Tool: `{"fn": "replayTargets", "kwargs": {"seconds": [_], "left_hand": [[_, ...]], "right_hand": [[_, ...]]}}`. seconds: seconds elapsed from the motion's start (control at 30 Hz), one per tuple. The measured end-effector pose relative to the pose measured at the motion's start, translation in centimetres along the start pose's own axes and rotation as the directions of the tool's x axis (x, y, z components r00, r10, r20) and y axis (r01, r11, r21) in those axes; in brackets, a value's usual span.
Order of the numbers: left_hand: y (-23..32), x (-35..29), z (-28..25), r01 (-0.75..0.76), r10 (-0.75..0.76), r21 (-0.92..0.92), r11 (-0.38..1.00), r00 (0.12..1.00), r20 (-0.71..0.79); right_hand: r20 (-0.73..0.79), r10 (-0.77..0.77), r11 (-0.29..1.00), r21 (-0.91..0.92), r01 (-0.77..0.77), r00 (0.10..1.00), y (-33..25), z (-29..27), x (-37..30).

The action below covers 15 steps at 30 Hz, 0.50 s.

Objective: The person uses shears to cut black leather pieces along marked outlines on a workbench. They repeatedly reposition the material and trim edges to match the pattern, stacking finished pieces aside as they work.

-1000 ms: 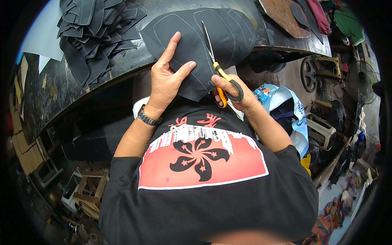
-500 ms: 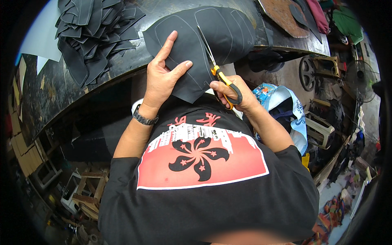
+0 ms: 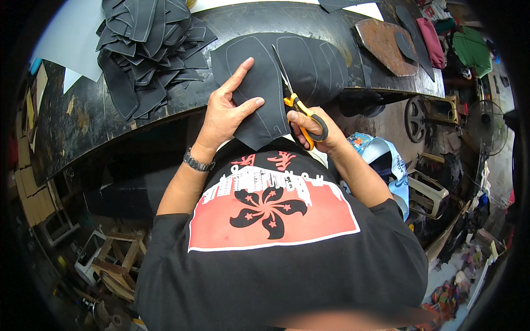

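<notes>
On the black shirt [image 3: 265,281] we see two red characters above a row of white letters; the pale blue bag [image 3: 401,192] carries darker lettering, and a small pale mark sits near the lower corner of the black sheet [image 3: 256,69]. We count one pair of scissors [image 3: 296,101], one wristwatch [image 3: 199,159] and one fan [image 3: 487,128]; the dark cut pieces [image 3: 146,52] overlap too much to count. The sheet reaches past the near edge of the bench [image 3: 61,127]. The left hand [image 3: 225,113] holds it, thumb and forefinger spread wide on top; the right hand [image 3: 316,129] grips the scissors by their yellow-and-black handles.
</notes>
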<state>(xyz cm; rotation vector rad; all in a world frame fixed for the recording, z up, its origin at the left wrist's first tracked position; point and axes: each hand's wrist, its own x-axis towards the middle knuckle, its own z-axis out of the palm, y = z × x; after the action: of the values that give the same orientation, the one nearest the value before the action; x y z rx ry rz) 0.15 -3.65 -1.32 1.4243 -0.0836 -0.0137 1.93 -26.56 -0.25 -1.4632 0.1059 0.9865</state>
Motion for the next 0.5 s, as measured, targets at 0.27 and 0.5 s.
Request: {"fn": "replayTargets", "kwargs": {"seconds": [0.27, 0.5], "left_hand": [[1.0, 2.0, -1.1, 0.079, -0.09, -0.082, 0.994, 0.986, -0.142], [2.2, 3.9, -1.8, -0.129, 0.147, 0.18, 0.975, 0.985, -0.089]], "right_hand": [[-0.042, -0.013, 1.0, -0.005, 0.013, 0.999, -0.2, 0.7, -0.1], [0.032, -0.049, 0.998, 0.046, 0.048, 0.998, -3.5, 0.5, 0.6]]}}
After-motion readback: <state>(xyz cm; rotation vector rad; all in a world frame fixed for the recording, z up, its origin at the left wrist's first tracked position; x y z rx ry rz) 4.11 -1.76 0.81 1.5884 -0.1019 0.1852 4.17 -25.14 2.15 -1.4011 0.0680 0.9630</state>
